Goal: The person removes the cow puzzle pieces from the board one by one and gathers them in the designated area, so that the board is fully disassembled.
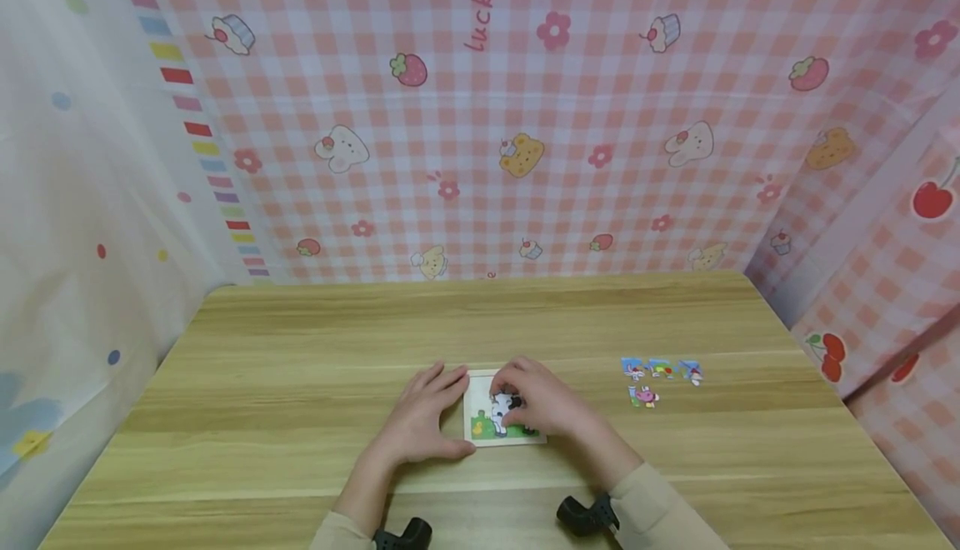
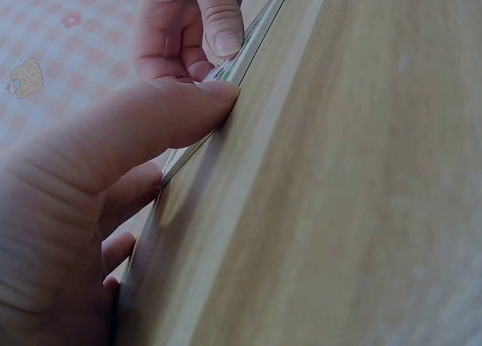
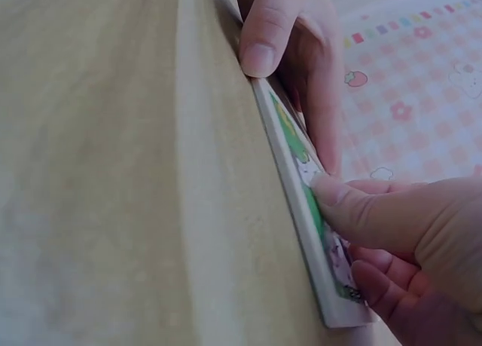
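A small white-framed jigsaw board lies on the table between both hands. In it, green ground with a yellow duck and a black-and-white cow show, while its upper left is bare. My left hand is spread along the left side, thumb and fingertips against the frame. My right hand reaches over the right half, its thumb and curled fingers pinching a cow puzzle piece at the board. In the right wrist view the right thumb lies on the picture surface; the hand covers the board's right side.
To the right on the wooden table lie several loose puzzle pieces, with a pink-figured piece just below them. A checked curtain stands behind the table's far edge, and other curtains hang at both sides.
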Tool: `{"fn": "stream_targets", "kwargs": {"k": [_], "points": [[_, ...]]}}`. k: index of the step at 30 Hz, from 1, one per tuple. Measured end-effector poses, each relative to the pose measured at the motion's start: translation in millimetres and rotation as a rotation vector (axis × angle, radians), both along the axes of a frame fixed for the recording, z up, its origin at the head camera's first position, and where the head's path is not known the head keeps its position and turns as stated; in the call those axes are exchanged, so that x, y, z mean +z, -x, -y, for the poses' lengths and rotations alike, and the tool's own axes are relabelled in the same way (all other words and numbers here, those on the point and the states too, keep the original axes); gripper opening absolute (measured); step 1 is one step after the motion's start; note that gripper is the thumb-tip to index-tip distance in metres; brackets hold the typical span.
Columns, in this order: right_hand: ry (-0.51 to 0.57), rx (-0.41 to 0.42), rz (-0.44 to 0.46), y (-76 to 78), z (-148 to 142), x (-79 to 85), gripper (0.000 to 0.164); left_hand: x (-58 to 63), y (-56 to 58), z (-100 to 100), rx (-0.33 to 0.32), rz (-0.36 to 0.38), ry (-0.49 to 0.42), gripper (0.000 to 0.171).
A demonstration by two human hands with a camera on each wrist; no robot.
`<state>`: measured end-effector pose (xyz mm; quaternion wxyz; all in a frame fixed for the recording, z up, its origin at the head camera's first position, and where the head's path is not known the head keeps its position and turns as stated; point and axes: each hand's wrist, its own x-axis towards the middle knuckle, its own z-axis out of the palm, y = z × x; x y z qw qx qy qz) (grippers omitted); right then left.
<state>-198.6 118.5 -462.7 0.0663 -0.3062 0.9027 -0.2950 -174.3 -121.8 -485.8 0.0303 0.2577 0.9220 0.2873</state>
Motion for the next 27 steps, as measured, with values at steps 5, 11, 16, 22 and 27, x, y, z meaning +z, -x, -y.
{"fn": "stream_targets", "kwargs": {"k": [5,11,16,22,27], "points": [[0.044,-0.020,0.001,-2.7,-0.7,-2.8,0.032,0.1,-0.1,0.5,-0.003,-0.003,-0.007,0.094],[0.086,-0.041,0.000,-5.2,-3.0,-7.0,0.029,0.2,0.3,0.0,-0.002,-0.004,-0.009,0.094],[0.105,-0.034,-0.018,-4.8,-4.2,-10.5,0.026,0.0,0.1,0.1,-0.002,-0.005,-0.004,0.094],[0.136,-0.033,-0.035,-5.8,-3.7,-11.2,0.022,-0.9,0.0,-0.2,0.001,-0.007,-0.001,0.094],[0.173,-0.036,-0.034,-7.1,-2.7,-9.8,0.022,-1.0,-0.3,0.0,0.002,-0.008,-0.001,0.094]]}}
